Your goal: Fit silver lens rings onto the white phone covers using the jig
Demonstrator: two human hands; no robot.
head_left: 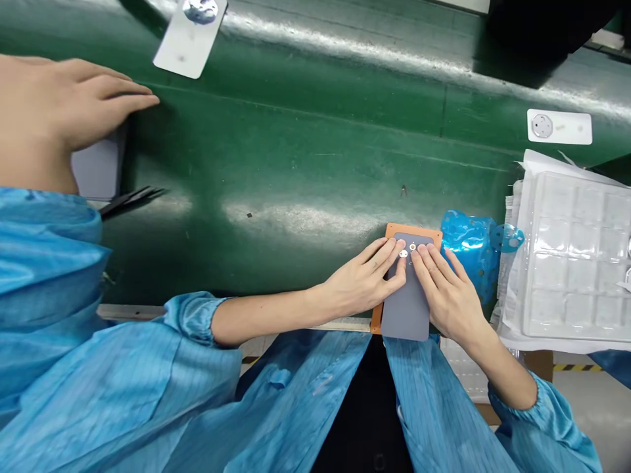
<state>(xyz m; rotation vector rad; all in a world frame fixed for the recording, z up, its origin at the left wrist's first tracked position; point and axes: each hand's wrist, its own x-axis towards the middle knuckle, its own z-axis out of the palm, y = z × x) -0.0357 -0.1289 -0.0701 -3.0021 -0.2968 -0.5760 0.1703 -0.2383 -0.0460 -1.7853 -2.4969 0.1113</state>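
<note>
Gray panel [405,309] lies on the orange frame [376,320], its near end jutting past the edge of the surface [296,164]. Your left hand [357,282] and right hand [451,295] rest close together, fingers around its small round fittings [413,247]; whether either pinches anything, I cannot tell. Best to press gently, evenly, steadying that near end.

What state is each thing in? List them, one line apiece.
Gray panel, under both hands, lower end overhanging
Orange plate, mostly covered
Left hand, fingers at the panel
Right hand, fingers on the panel
Blue film, creased
Clear tray, lying flat
Left white panel, lying flat
Right white panel, lying flat
Other person's hand, fingers extended
</note>
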